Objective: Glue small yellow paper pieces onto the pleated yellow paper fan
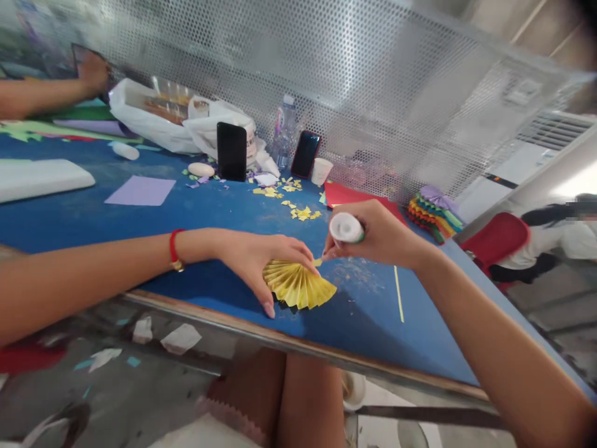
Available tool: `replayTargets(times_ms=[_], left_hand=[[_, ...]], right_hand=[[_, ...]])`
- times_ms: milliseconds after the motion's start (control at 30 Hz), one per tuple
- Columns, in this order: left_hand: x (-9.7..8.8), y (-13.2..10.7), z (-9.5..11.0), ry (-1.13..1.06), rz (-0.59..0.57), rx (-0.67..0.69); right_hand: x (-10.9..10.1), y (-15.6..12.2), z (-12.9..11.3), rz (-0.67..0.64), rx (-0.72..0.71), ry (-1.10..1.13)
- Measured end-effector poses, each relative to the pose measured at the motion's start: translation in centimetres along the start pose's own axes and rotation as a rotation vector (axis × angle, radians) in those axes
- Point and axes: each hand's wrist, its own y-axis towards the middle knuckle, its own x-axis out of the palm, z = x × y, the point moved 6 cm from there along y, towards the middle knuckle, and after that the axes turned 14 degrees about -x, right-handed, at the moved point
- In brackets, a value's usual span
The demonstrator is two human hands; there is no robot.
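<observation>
A pleated yellow paper fan [298, 286] lies near the front edge of the blue table [140, 224]. My left hand [261, 261] presses down on the fan with its fingers spread over the folds; a red bracelet is on that wrist. My right hand [377, 236] is closed round a white glue stick with a green band [346, 228], its tip pointing at the fan's top corner. A thin yellow paper strip [398, 294] lies on the table to the right of the fan.
Yellow paper scraps [298, 208], a lilac sheet [141, 190], a red sheet [345, 194], two phones [232, 151], a water bottle [284, 132], a paper cup [321, 172], white bags [153, 118] and a stack of coloured fans [433, 214] lie further back. Another person's hand [93, 71] is far left; someone sits at right.
</observation>
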Motion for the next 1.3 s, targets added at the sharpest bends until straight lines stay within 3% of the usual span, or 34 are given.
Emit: replayTargets(times_ms=[67,167,267,467,733,867,1000,1300], left_hand=[[1.1,-0.1,0.1,-0.014,0.029,0.047],[1.5,0.6,-0.3,-0.077,-0.041,0.057],[0.8,1.1,-1.3,-0.205,-0.104,-0.004],[-1.1,0.4,-3.5,-0.25,0.009,0.014],[-1.7,0.9,-5.7,-0.297,0.138,-0.032],[-1.3,1.2,-5.5,-0.304,0.118,0.033],[-1.1,1.3,-5.8,-0.291,0.1,0.002],[-1.2,1.4,-5.1,-0.216,0.077,0.034]], right_hand=[[1.3,0.5,-1.0,-0.089,-0.061,-0.054],[3.2,0.8,-1.6,-0.186,-0.176,-0.048],[4.0,1.0,-1.5,-0.183,-0.272,-0.007],[4.9,1.7,-0.5,-0.225,-0.334,-0.007],[6.9,1.5,1.5,-0.302,-0.35,-0.039],[7.3,1.3,2.6,-0.315,-0.317,-0.001],[7.6,1.2,3.3,-0.318,-0.255,0.007],[7.5,1.2,3.2,-0.27,-0.261,-0.064]])
